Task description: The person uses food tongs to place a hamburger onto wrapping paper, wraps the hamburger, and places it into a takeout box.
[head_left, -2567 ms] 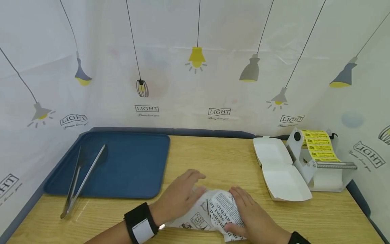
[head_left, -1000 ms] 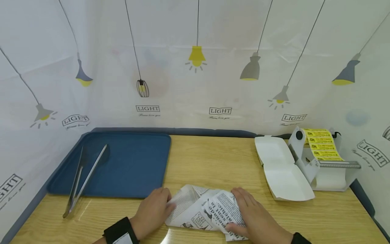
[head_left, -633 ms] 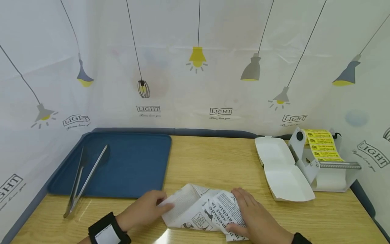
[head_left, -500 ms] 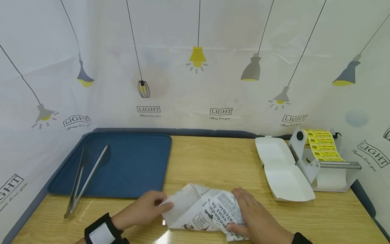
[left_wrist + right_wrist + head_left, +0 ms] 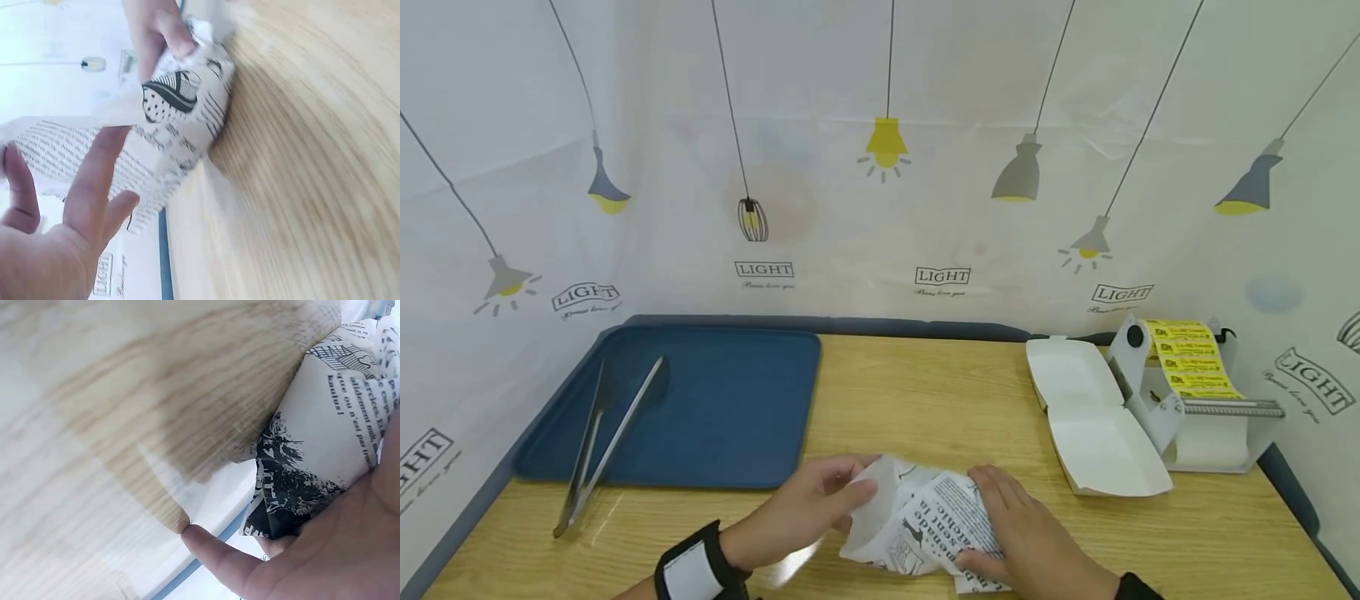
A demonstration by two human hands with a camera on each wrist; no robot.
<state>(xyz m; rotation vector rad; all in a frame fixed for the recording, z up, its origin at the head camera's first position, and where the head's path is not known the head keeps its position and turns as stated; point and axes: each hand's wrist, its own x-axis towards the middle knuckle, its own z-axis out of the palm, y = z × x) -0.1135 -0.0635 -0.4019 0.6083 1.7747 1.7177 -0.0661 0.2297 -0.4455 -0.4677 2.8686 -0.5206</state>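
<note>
A bundle wrapped in newsprint-patterned paper (image 5: 946, 521) lies on the wooden table in front of me. At its left end my left hand (image 5: 805, 504) pinches the loose flap of the wrapping paper (image 5: 880, 492), lifted and bent toward the middle. In the left wrist view the index finger (image 5: 90, 178) lies straight against this paper. My right hand (image 5: 1033, 537) rests on the bundle's right end, its fingers straight over the top and the thumb stretched along the near side. In the right wrist view a dark printed corner of the bundle (image 5: 312, 456) shows beside the palm. The paper hides whatever is inside.
A blue tray (image 5: 730, 400) stands at the left, with metal tongs (image 5: 625, 433) lying across its front edge. At the right sits an opened white carton (image 5: 1101, 433) next to a label dispenser (image 5: 1210, 417) with yellow labels. A printed curtain (image 5: 820, 208) surrounds the table.
My left hand went from atop the bundle out to its left end, took hold of the paper flap, and has now brought it up and rightward. The right hand has stayed put.
</note>
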